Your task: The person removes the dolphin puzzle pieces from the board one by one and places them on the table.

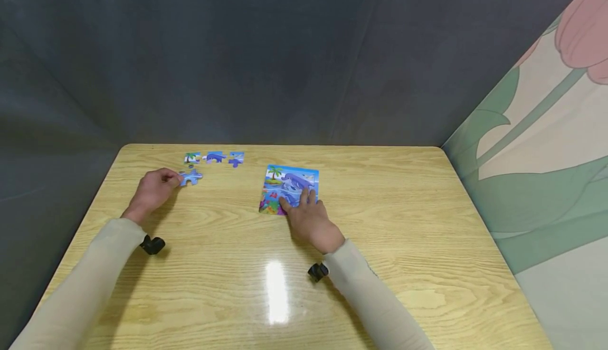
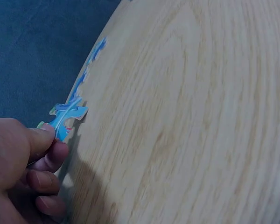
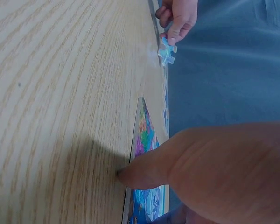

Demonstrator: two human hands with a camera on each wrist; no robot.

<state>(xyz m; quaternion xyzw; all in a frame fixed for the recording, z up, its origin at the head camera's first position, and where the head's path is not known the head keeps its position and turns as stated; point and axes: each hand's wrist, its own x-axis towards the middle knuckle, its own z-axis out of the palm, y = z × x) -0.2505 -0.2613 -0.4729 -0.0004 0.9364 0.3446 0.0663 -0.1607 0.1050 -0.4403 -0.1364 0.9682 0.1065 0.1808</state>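
Observation:
My left hand [image 1: 154, 190] pinches a light-blue jigsaw puzzle piece [image 1: 192, 177] between thumb and fingers, near the table's far left. In the left wrist view this piece [image 2: 67, 114] stands tilted above the wood. Just beyond it lie three pieces in a row: a palm-tree piece [image 1: 192, 158], a dolphin piece [image 1: 215, 157] and a blue-purple piece [image 1: 236, 158], spaced apart. My right hand [image 1: 311, 220] rests with spread, fairly straight fingers on a square dolphin picture board [image 1: 273, 205]. Its fingers and thumb cover the board's lower right part.
A wooden table [image 1: 228, 265] bears everything, with a bright glare spot near its front. A dark cloth [image 1: 285, 65] rises behind its far edge and at the left. At the right hangs a flower-patterned cloth [image 1: 546, 197]. Small black devices are strapped at both wrists.

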